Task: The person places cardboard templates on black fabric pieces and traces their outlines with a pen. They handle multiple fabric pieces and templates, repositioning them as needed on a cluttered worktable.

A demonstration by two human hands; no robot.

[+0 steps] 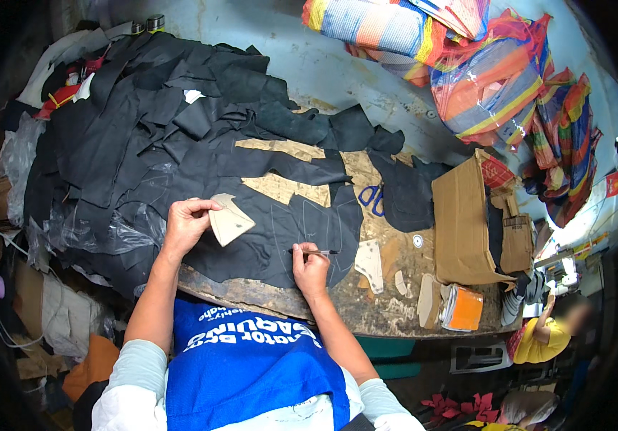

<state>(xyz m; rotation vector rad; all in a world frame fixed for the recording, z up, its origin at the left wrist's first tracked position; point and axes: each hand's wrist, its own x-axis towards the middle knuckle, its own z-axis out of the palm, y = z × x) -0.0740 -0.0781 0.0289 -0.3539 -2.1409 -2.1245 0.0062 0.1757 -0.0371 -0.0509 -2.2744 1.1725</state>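
My left hand (185,223) pinches a beige card template (230,220) and lifts it just above a black leather sheet (280,241) spread on the worn wooden table (366,309). Pale outlines are drawn on that sheet. My right hand (310,266) grips a thin silver pen (317,251), its tip lying on the black sheet to the right of the template. Both forearms come in from the lower edge, over a blue apron.
A big heap of black leather pieces (144,122) covers the left and far side. A cardboard box (467,223), an orange packet (463,307) and pale card templates (371,263) lie at the right. Striped woven bags (496,79) hang behind. Another person (546,334) sits lower right.
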